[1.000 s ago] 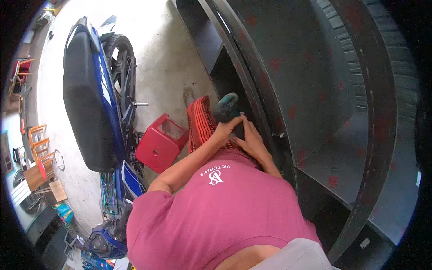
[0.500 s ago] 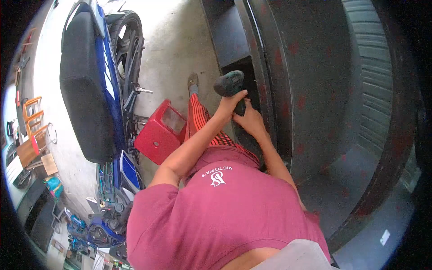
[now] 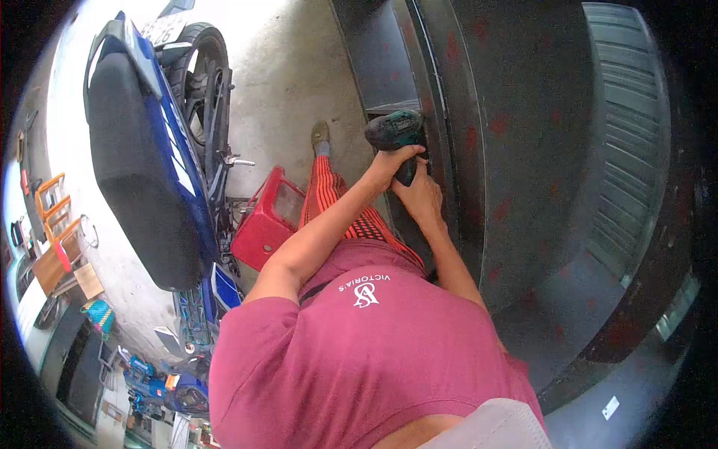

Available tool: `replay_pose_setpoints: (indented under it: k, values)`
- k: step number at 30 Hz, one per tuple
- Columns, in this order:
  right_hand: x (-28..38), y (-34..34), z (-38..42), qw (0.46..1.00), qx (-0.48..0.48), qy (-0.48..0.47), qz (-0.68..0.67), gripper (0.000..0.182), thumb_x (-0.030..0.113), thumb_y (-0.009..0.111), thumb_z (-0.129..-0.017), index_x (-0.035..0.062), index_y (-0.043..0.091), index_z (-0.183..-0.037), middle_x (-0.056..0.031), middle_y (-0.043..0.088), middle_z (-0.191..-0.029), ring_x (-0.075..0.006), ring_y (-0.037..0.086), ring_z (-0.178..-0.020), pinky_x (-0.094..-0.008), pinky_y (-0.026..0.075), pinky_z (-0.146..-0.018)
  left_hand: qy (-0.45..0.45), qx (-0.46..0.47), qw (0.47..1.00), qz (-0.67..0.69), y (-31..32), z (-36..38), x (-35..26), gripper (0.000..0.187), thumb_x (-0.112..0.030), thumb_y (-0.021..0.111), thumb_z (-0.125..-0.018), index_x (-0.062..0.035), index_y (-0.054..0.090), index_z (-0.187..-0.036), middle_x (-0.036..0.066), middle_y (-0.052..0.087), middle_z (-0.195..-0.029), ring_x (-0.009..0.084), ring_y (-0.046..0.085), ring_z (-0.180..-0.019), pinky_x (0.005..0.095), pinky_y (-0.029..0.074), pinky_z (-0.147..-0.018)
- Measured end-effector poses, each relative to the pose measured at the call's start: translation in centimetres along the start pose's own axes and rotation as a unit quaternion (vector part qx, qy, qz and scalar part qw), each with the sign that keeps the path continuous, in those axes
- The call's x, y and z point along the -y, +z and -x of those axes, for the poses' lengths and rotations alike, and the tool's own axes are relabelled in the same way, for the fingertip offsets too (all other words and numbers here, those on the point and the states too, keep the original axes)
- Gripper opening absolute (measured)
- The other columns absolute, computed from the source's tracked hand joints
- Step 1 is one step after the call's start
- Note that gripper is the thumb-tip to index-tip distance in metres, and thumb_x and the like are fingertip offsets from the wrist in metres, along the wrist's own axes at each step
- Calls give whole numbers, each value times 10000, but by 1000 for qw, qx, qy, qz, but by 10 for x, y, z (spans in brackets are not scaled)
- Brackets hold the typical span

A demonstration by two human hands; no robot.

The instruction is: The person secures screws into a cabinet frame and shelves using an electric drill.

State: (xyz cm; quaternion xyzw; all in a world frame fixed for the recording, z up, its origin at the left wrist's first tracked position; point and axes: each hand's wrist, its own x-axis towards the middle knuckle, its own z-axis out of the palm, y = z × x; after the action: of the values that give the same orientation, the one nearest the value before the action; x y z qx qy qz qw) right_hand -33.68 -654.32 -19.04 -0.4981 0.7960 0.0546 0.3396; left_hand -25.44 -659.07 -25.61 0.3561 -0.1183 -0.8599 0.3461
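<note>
My left hand (image 3: 390, 165) is wrapped round the handle of a dark green and black cordless drill (image 3: 393, 130). Just below it, my right hand (image 3: 420, 196) closes on the lower end of the same handle. The drill's body lies level, its front end turned right against the dark metal frame (image 3: 432, 105). Its tip is hidden at the frame's edge. Both forearms reach forward from my body.
A red plastic stool (image 3: 263, 228) stands by my left leg. Left of it is a parked blue and black motorcycle (image 3: 142, 172). A large dark metal panel (image 3: 535, 150) with reddish spots rises on the right. Wooden pieces (image 3: 56, 266) lie far left.
The drill and both hands have shifted slightly right, bringing the drill's front up to the frame. My view has turned a little, so the motorcycle and stool sit differently.
</note>
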Motion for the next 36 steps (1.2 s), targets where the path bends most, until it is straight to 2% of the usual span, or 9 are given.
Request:
replay_pose_setpoints:
  k: [7, 11, 14, 23, 26, 28, 31, 32, 36]
  values:
    - [11, -5, -3, 1000, 7, 24, -3, 727, 411, 631, -714, -47, 371, -1216, -285, 588, -951, -407, 578, -898, -469, 442, -776, -35, 16, 999, -1, -1, -2, -11, 212, -108, 562, -826, -4, 562, -1011, 85, 630, -927, 184, 601, -800, 316, 495, -744]
    - [10, -2, -4, 1000, 8, 26, -10, 730, 410, 627, -717, -46, 364, -1222, -285, 590, -939, -407, 577, -899, -469, 441, -776, -6, 40, 999, -9, -7, -5, -7, 211, -120, 564, -825, -8, 568, -1004, 77, 630, -920, 175, 597, -805, 314, 488, -751]
    - [7, 9, -5, 998, -64, -19, 3, 699, 390, 667, -693, -24, 375, -1173, -267, 607, -839, -392, 604, -794, -459, 471, -699, -21, 43, 999, -16, -8, -6, -11, 212, -133, 571, -822, -14, 570, -997, 69, 631, -909, 163, 591, -814, 307, 478, -750]
    - [22, 1, -2, 999, -36, 17, -12, 733, 422, 645, -703, -25, 346, -1201, -278, 598, -900, -411, 588, -842, -471, 459, -725, -25, 42, 997, -62, -12, -8, -18, 207, -146, 596, -809, -21, 571, -972, 70, 633, -903, 156, 587, -823, 297, 467, -753]
    - [24, -4, -2, 999, -25, 24, -18, 767, 457, 627, -706, -32, 332, -1219, -288, 593, -915, -413, 583, -860, -472, 453, -736, -7, 43, 998, -42, -5, -4, -26, 195, -123, 605, -787, 8, 579, -929, 75, 621, -847, 174, 609, -752, 296, 497, -681]
    - [25, -5, -1, 998, 29, 39, -34, 854, 499, 596, -726, -40, 272, -1303, -323, 545, -1034, -436, 538, -976, -467, 425, -824, -42, 15, 999, -29, -3, -1, -30, 187, -117, 603, -785, 9, 579, -921, 76, 619, -846, 172, 607, -755, 297, 491, -680]
    - [36, -8, 1, 997, 43, 59, -35, 861, 520, 583, -730, -42, 273, -1305, -339, 530, -1048, -438, 525, -1000, -459, 421, -841, -50, 22, 998, -23, -13, -4, -29, 197, -115, 612, -779, 14, 583, -925, 85, 622, -872, 170, 606, -758, 298, 491, -674]
    - [40, -8, 2, 997, 38, 52, -35, 861, 520, 583, -730, -42, 273, -1305, -339, 530, -1048, -438, 525, -1000, -459, 421, -841, -54, 19, 994, -91, -13, -4, -35, 189, -112, 621, -772, 14, 589, -909, 86, 625, -862, 170, 608, -741, 302, 491, -668]
    - [50, 3, -5, 996, 8, 18, -92, 850, 512, 582, -737, -38, 265, -1303, -321, 533, -1060, -444, 520, -1003, -455, 422, -838, -25, 37, 996, -83, -18, -6, -61, 175, -98, 643, -746, 13, 606, -877, 71, 625, -812, 180, 609, -694, 297, 482, -645]
